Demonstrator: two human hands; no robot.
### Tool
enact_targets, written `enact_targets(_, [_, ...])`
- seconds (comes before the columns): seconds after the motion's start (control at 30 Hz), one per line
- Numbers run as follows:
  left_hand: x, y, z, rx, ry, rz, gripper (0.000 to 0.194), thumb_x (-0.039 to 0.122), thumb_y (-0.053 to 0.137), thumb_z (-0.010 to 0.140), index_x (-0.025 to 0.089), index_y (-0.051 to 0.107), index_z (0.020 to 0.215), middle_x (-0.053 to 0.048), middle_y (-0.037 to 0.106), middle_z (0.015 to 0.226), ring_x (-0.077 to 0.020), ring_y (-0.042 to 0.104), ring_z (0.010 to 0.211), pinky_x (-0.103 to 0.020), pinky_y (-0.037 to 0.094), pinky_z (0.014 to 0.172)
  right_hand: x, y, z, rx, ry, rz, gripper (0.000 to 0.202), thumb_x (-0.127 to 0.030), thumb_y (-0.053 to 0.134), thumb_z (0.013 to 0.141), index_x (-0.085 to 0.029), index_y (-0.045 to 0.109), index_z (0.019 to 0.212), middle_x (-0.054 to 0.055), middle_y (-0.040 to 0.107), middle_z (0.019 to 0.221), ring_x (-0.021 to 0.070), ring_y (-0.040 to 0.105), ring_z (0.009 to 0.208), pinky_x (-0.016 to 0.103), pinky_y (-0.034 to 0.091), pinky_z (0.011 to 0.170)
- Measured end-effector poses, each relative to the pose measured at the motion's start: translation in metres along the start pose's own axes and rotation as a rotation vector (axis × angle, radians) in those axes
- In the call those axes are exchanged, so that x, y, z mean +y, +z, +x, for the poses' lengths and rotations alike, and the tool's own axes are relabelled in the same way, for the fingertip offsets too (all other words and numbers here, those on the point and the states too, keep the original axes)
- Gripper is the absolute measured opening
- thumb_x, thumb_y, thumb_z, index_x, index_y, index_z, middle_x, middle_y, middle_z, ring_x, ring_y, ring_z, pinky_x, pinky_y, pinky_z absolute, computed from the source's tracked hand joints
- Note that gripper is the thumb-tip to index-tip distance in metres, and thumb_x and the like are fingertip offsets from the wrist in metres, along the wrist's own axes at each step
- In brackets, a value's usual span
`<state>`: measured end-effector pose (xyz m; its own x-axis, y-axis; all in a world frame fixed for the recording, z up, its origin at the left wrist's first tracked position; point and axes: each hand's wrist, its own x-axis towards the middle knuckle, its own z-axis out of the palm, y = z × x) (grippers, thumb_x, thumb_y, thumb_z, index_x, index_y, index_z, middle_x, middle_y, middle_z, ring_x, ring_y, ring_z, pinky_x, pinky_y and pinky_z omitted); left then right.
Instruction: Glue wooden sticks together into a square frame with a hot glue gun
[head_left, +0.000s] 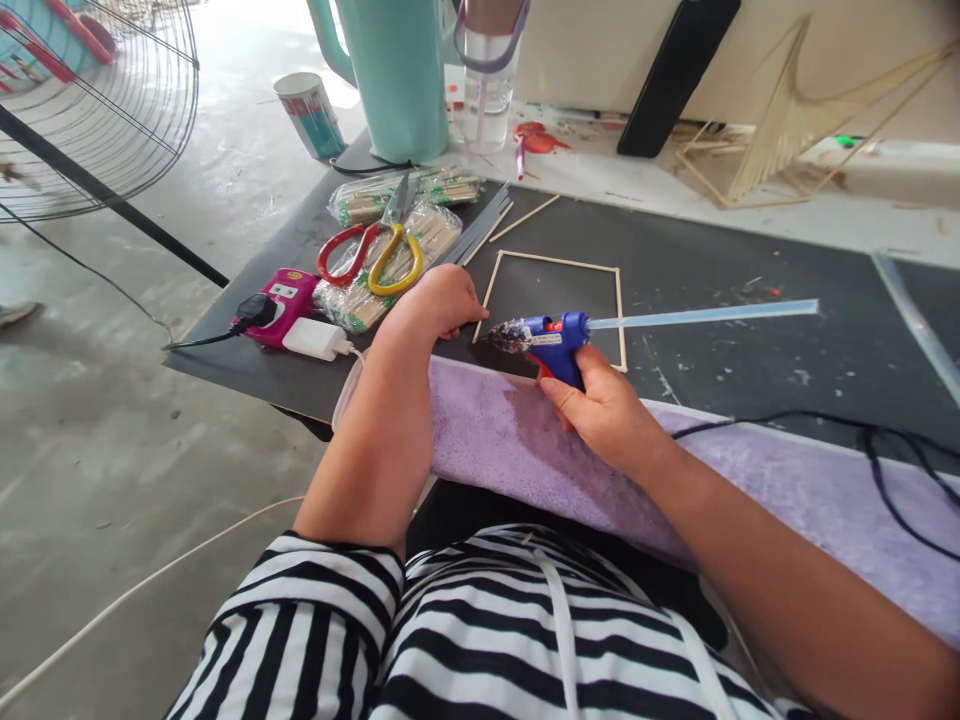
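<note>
My right hand [600,405] is wrapped around the handle of a blue hot glue gun [556,345]. A long clear glue stick [705,314] juts out of the gun's back, and its dark, crusted nozzle points left. My left hand [450,300] is closed with its fingertips at the left side of a square frame of thin wooden sticks [559,260], pinching the stick near the near-left corner. The nozzle is close to those fingertips and that corner; whether it touches the wood I cannot tell. The frame lies flat on the dark board [675,250], its near side partly hidden.
Red-and-yellow scissors [371,255] rest on plastic-wrapped stick bundles [420,235]. A pink power adapter [289,300] stands at the left edge. Behind are a teal tumbler [401,80], a paper cup [309,115], a phone [675,75] and a stick construction [787,140]. Black cable [874,440] loops at right.
</note>
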<state>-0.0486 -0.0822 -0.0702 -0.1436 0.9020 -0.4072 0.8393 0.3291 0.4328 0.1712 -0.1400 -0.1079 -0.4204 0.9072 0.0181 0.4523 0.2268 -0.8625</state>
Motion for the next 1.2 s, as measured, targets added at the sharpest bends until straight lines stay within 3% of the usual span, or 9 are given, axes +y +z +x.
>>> enact_targets(0.23, [0.0017,-0.0002,-0.0023,0.0,-0.004,-0.011,0.018,0.03,0.067,0.085,0.015,0.077,0.089,0.001,0.052,0.048,-0.0116,0.054,0.047,-0.022,0.048,0.056,0.0016,0.0027,0.001,0.016,0.004,-0.048,0.022,-0.028,0.061,0.086,-0.024,0.06,0.108,0.007,0.069,0.097,0.028,0.066,0.097,0.041,0.053,0.083])
enact_targets(1.2, [0.0007,-0.0005,-0.0004,0.006,-0.039,-0.099,0.013,0.024,0.068,0.087,0.013,0.074,0.084,0.005,0.048,0.042,-0.0088,0.048,0.041,-0.019,0.042,0.047,0.0069,0.003,0.0057,-0.008,-0.042,0.011,0.029,-0.03,0.056,0.089,-0.02,0.059,0.116,0.008,0.068,0.102,0.0265,0.066,0.1,0.04,0.052,0.086])
